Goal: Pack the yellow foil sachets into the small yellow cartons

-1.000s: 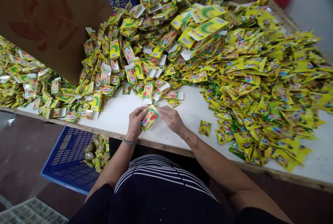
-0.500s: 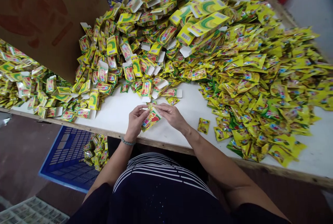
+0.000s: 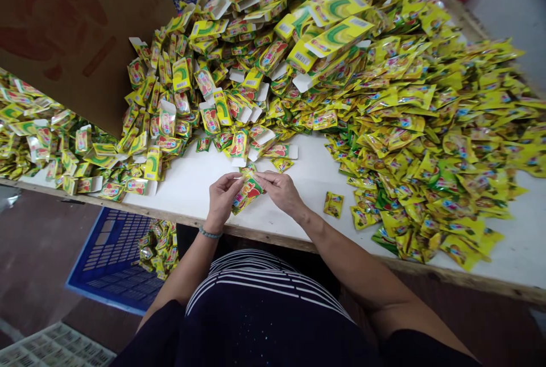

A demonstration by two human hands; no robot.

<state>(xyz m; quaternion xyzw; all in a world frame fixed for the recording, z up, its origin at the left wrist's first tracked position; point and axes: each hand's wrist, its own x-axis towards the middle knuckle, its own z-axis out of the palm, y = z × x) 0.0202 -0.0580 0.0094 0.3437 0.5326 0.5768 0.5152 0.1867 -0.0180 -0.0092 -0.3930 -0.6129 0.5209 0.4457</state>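
Close to the table's front edge, both hands pinch the upper end of a small green, yellow and red candy box point(image 3: 247, 194), which is tilted. My left hand point(image 3: 224, 193) has thumb and fingers closed on its upper left edge. At the upper right, my right hand point(image 3: 279, 189) grips it between thumb and fingertips. The fingers partly hide the box's top. Just beyond the hands lie an open yellow-green box point(image 3: 239, 145) and a small yellow sachet point(image 3: 282, 164). A single yellow sachet point(image 3: 333, 205) rests right of my right hand.
Small boxes point(image 3: 187, 74) are heaped at the back and left beside a large brown carton point(image 3: 81, 31). Yellow sachets point(image 3: 426, 128) pile up on the right of the white table point(image 3: 294, 222). Below the wooden edge stands a blue crate point(image 3: 115, 259) with some packets inside.
Both hands stay at the same spot with the box. My right fingers have shifted slightly along its upper right edge. The view has moved a little.
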